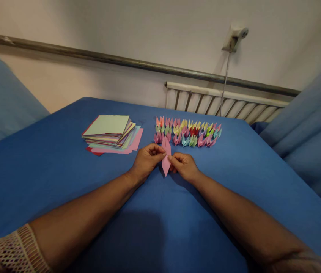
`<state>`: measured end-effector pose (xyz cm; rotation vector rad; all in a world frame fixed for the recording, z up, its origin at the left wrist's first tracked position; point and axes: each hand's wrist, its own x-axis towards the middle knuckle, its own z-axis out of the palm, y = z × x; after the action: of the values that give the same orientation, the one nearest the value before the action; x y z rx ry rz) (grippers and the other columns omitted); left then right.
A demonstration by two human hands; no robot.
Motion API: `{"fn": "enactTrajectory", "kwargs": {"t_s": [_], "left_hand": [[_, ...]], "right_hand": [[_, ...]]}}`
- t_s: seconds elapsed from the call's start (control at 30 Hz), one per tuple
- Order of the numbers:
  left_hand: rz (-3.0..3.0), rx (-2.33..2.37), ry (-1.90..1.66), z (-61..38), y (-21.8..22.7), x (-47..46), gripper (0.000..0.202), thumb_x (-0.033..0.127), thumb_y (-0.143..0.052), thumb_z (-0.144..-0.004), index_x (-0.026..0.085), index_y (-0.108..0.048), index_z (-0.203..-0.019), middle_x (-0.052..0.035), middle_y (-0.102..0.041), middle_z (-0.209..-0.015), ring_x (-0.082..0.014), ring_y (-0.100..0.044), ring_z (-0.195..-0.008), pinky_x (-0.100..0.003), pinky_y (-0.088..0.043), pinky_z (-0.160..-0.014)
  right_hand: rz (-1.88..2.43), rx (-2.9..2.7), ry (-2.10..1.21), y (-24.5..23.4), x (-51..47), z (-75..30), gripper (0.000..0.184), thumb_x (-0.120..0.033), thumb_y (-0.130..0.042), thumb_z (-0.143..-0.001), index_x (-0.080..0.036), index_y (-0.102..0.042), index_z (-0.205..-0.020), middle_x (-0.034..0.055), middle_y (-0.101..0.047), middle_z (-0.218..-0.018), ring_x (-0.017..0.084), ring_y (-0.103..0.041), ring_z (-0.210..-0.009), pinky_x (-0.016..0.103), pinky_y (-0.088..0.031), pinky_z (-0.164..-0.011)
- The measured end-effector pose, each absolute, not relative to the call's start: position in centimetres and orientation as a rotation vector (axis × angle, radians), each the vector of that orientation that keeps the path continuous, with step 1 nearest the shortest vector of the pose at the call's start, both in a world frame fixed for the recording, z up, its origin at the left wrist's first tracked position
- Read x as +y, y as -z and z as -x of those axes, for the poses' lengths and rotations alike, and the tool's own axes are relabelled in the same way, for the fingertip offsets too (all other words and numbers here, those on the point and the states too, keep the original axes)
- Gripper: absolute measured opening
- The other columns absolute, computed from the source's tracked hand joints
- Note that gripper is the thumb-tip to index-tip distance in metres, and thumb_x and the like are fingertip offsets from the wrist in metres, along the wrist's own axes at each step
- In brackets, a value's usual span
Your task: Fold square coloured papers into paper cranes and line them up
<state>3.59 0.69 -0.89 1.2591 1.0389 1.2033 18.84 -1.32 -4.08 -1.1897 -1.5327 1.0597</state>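
A folded pink paper piece (166, 156), long and pointed at both ends, stands upright between my hands over the blue surface (234, 182). My left hand (147, 159) pinches its left edge with fingers closed. My right hand (183, 166) pinches its right edge, also closed. Just beyond the hands lie rows of small folded paper figures (187, 132) in pink, yellow, green, red and blue.
A stack of coloured square paper sheets (110, 134) lies to the left of the folded figures. A metal rail (223, 94) and a wall rail run behind the blue surface. Blue fabric rises at both sides.
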Motion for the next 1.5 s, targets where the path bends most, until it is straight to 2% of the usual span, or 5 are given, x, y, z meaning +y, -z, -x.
{"fn": "enactTrajectory", "kwargs": {"t_s": [0.27, 0.43, 0.67, 1.2, 1.5], "left_hand": [[-1.155, 1.017, -1.232, -3.4, 1.0, 1.1, 0.022, 0.024, -0.079, -0.058, 0.016, -0.065, -0.072, 0.0021, -0.063, -0.071, -0.0101, -0.057, -0.067, -0.025, -0.045, -0.070], [-1.183, 1.011, -1.155, -3.5, 1.0, 0.8, 0.020, 0.025, -0.078, -0.059, 0.016, -0.065, -0.073, 0.0031, -0.062, -0.068, -0.0098, -0.056, -0.063, -0.025, -0.045, -0.067], [-1.247, 1.033, -1.171, -3.5, 1.3, 1.0, 0.025, 0.030, -0.079, -0.060, 0.015, -0.066, -0.075, -0.0004, -0.067, -0.077, -0.0123, -0.060, -0.072, -0.027, -0.046, -0.075], [-1.527, 1.086, -1.158, -3.4, 2.1, 1.1, 0.021, 0.029, -0.072, -0.068, 0.015, -0.065, -0.082, 0.0016, -0.061, -0.072, -0.0113, -0.057, -0.066, -0.024, -0.045, -0.064], [-1.462, 1.045, -1.165, -3.6, 1.5, 0.9, 0.023, 0.030, -0.075, -0.064, 0.016, -0.061, -0.073, 0.0024, -0.061, -0.070, -0.0110, -0.057, -0.064, -0.024, -0.047, -0.064]], "right_hand": [[1.110, -1.517, -0.777, 4.3, -1.2, -19.4, 0.014, -0.033, -0.056, -0.085, -0.022, -0.064, -0.089, 0.0000, -0.064, -0.078, 0.012, -0.057, -0.063, 0.025, -0.046, -0.061], [0.948, -1.696, -0.637, 3.5, -1.2, -19.6, 0.030, -0.015, -0.047, -0.086, -0.027, -0.065, -0.107, 0.0038, -0.063, -0.102, 0.017, -0.059, -0.093, 0.033, -0.047, -0.085], [0.935, -1.799, -0.604, 3.3, -1.6, -19.8, 0.054, -0.008, -0.048, -0.083, -0.034, -0.051, -0.131, 0.0045, -0.056, -0.112, 0.016, -0.059, -0.090, 0.035, -0.050, -0.083], [1.153, -1.531, -0.798, 4.1, -1.3, -18.9, 0.020, -0.038, -0.062, -0.080, -0.020, -0.059, -0.073, -0.0030, -0.057, -0.063, 0.011, -0.052, -0.055, 0.023, -0.040, -0.053], [1.082, -1.362, -0.889, 4.2, -1.0, -18.8, 0.020, -0.036, -0.067, -0.075, -0.020, -0.055, -0.079, -0.0023, -0.060, -0.069, 0.012, -0.055, -0.057, 0.024, -0.044, -0.055]]}}
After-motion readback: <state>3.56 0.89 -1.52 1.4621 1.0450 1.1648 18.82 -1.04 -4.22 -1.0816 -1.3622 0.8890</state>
